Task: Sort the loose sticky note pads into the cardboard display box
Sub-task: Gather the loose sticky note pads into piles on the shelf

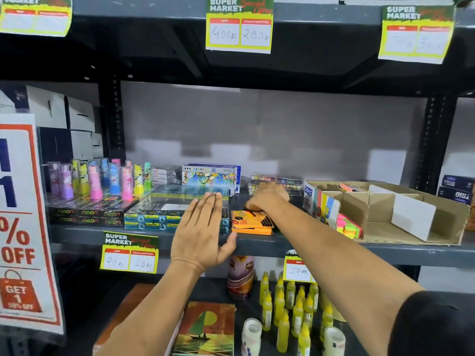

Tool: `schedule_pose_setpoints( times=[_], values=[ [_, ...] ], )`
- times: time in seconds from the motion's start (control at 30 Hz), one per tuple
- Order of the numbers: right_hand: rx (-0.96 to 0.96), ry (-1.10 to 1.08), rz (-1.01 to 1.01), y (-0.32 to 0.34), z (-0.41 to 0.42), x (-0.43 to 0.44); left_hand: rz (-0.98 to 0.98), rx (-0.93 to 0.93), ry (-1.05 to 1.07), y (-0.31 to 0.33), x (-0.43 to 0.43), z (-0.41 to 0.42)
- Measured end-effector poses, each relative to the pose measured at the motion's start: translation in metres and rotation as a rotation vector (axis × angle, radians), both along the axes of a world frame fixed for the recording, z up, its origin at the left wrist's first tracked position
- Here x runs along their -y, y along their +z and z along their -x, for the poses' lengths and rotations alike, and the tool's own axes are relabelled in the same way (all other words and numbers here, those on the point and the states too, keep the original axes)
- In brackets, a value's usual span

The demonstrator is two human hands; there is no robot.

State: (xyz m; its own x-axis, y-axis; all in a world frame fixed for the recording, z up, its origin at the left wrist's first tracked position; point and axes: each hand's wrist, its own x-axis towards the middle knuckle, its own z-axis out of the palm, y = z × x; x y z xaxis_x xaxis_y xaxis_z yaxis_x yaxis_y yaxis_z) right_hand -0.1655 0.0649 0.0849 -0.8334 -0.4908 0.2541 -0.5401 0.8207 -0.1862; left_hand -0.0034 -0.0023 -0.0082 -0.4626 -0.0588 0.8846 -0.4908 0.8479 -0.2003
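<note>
Right hand grips the orange pads left of the box (neon pads inside); left hand flat, fingers spread wide, further left.

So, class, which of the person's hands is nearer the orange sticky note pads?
Right. The right hand rests on the orange sticky note pads; the left hand hovers flat just left of them.

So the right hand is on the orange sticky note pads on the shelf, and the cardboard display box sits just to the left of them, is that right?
Not quite. The cardboard display box sits to the right of the orange sticky note pads, not the left; boxed pen packs lie on their left. The rest holds: the right hand rests on the pads on the shelf. The head view shows it.
</note>
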Motion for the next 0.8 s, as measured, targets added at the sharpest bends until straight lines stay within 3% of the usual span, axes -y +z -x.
schedule_pose_setpoints(
  times=[0.8],
  values=[
    [-0.058, 0.116, 0.341, 0.006, -0.003, -0.008, -0.004, 0.022, 0.003, 0.002, -0.001, -0.002]
  ],
)
